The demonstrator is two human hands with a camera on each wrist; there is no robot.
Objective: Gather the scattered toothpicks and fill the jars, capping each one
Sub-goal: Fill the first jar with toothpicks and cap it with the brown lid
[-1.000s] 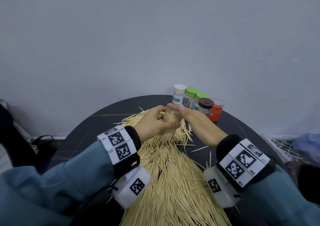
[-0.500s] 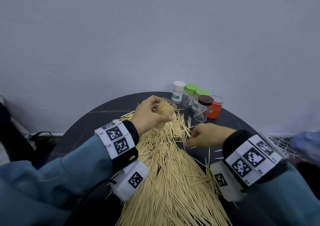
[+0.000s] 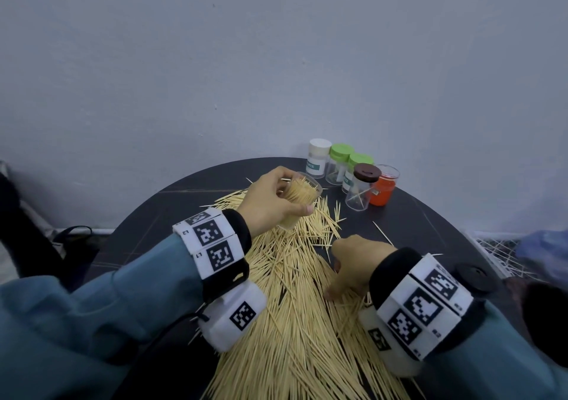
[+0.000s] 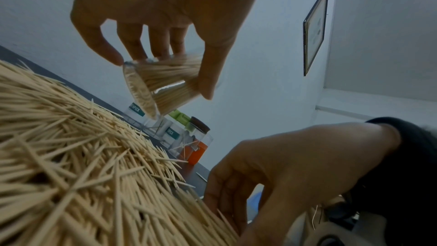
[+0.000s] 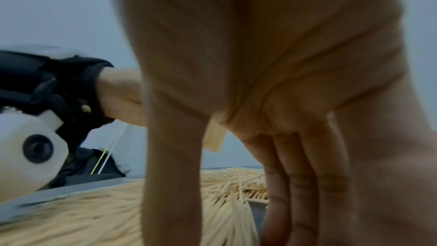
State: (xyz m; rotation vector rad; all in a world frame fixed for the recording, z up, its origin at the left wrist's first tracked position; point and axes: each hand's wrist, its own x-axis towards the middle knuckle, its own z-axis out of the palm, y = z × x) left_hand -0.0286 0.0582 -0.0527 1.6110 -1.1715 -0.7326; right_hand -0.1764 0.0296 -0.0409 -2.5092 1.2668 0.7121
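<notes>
A plain indoor room, kind unclear: a bare pale wall (image 3: 276,61), a round dark worktop (image 3: 430,224) against it, and a framed picture (image 4: 315,29) hung up.

Head view: high, angled forward and down over the round dark table (image 3: 159,215); left wrist view: low and close, facing past the heap of pale wooden toothpicks (image 4: 71,166) to the wall; right wrist view: closest, under the palm; all share the heap.
</notes>
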